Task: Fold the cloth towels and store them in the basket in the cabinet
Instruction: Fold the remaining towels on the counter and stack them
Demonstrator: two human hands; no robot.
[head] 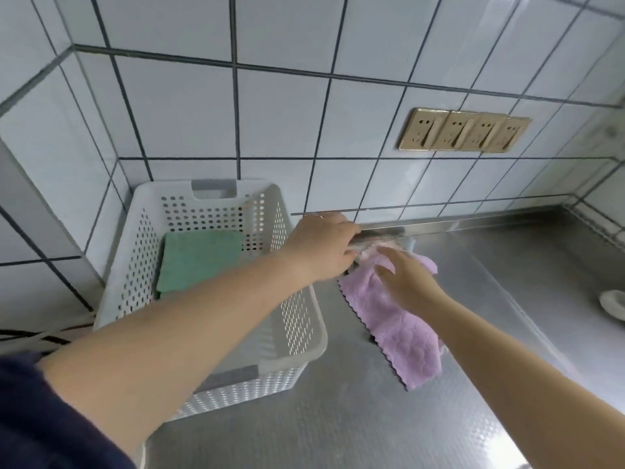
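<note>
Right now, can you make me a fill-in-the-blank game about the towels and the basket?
1. The folded towel lying inside the white basket is ____ in colour.
2. The purple towel lies on the metal counter, to the ____ of the basket.
3. The number of towels inside the basket is ____.
4. Both the left hand and the right hand reach for the far end of the ____ towel.

Missing words: green; right; one; purple

bare steel counter [372,418] right of purple towel [399,326], basket [304,333] hard against its left, tiled wall [338,123] behind
</note>
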